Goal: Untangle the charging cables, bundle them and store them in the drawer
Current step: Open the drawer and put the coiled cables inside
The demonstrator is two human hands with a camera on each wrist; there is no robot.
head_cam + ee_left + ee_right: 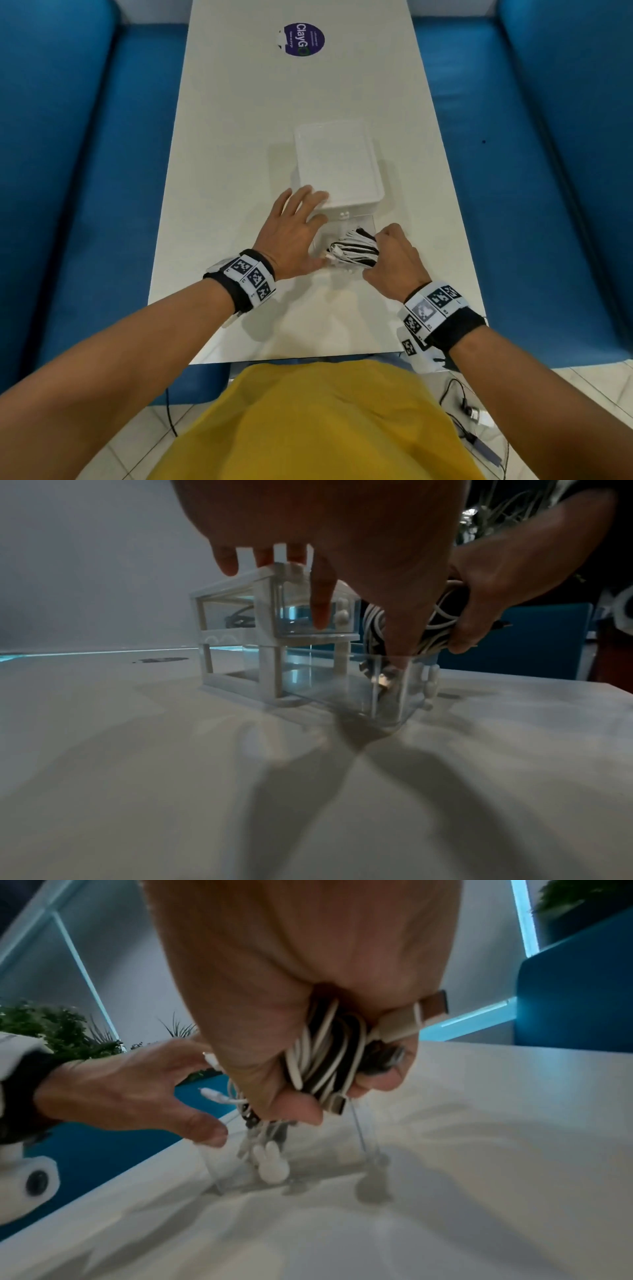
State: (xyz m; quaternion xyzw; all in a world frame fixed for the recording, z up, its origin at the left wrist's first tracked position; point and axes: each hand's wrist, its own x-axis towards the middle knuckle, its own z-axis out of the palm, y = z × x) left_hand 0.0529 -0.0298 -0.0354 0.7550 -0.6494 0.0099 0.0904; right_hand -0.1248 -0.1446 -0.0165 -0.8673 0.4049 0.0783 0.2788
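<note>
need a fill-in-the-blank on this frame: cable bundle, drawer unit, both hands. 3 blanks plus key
1. The cable bundle is gripped by the ____ hand.
2. The bundle is held over the pulled-out ____ drawer of the drawer unit.
3. The left hand rests spread on the unit, holding ____.

Missing words: right; lower; nothing

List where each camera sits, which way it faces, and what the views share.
Head: looks down at the white table; both forearms, yellow shirt show.
Left wrist: low, along the left hand toward the clear plastic two-drawer organiser.
Right wrist: along the right hand, gripping the black-and-white cable bundle.
Shared: all show both hands, bundle, open lower drawer.
</note>
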